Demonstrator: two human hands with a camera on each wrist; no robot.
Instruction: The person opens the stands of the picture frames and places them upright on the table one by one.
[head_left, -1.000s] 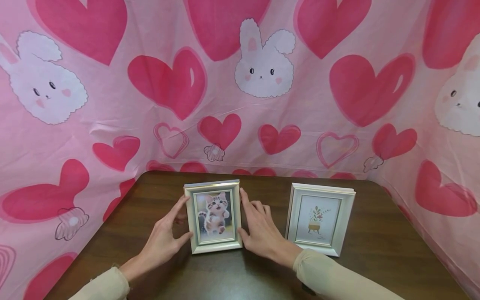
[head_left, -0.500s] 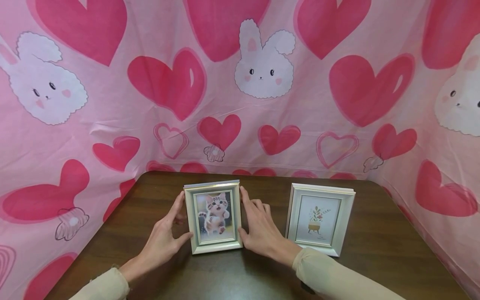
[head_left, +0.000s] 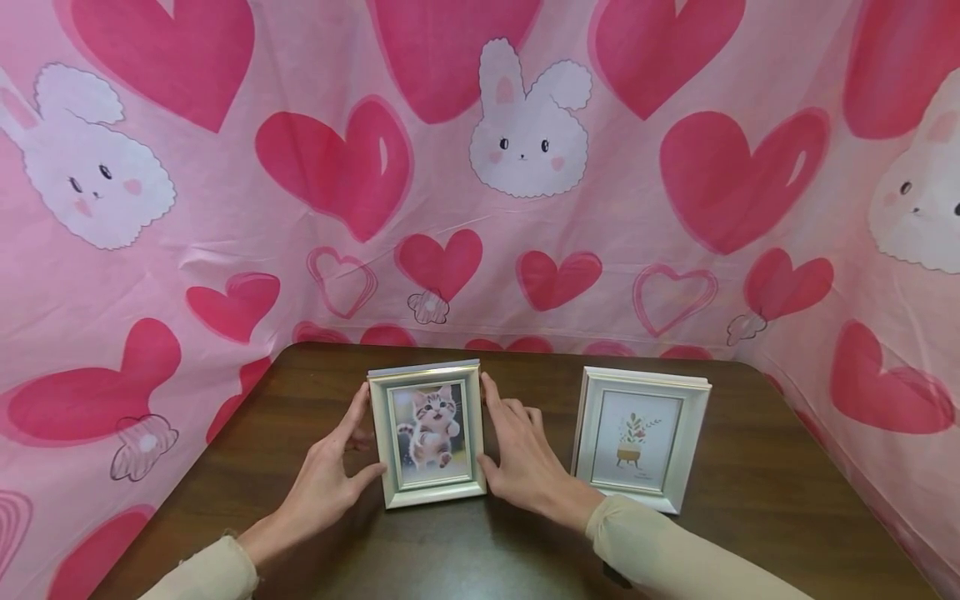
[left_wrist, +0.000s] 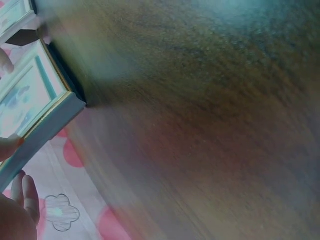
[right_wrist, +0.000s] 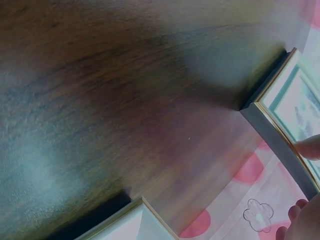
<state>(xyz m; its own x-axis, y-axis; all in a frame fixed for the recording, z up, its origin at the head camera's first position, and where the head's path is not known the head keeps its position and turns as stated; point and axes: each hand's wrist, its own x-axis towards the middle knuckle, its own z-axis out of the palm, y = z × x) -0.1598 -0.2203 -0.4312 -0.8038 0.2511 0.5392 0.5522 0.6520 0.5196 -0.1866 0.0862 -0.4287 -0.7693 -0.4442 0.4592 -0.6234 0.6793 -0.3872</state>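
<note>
A pale picture frame point(head_left: 429, 496) with a kitten picture stands upright on the brown table, leaning back slightly. My left hand point(head_left: 324, 473) holds its left side, thumb at the front edge and forefinger high along the side. On the opposite side my right hand point(head_left: 523, 457) holds it the same way, its thumb low on the edge. In the left wrist view, the left thumb point(left_wrist: 9, 146) lies on the front rim of the frame; other fingers are loosely bent beside it. The right thumb point(right_wrist: 309, 148) touches the rim in the right wrist view. The back of the frame is hidden.
Another white picture frame point(head_left: 690, 442), with a potted-plant print, stands to the right, close to my right forearm. The dark wooden table point(head_left: 420, 558) ends at a pink cloth backdrop point(head_left: 442, 183) with hearts and rabbits, which rises behind and on both sides.
My left forefinger has shifted slightly up along the frame's side since a second ago. Both hands and both frames otherwise stay practically still.
</note>
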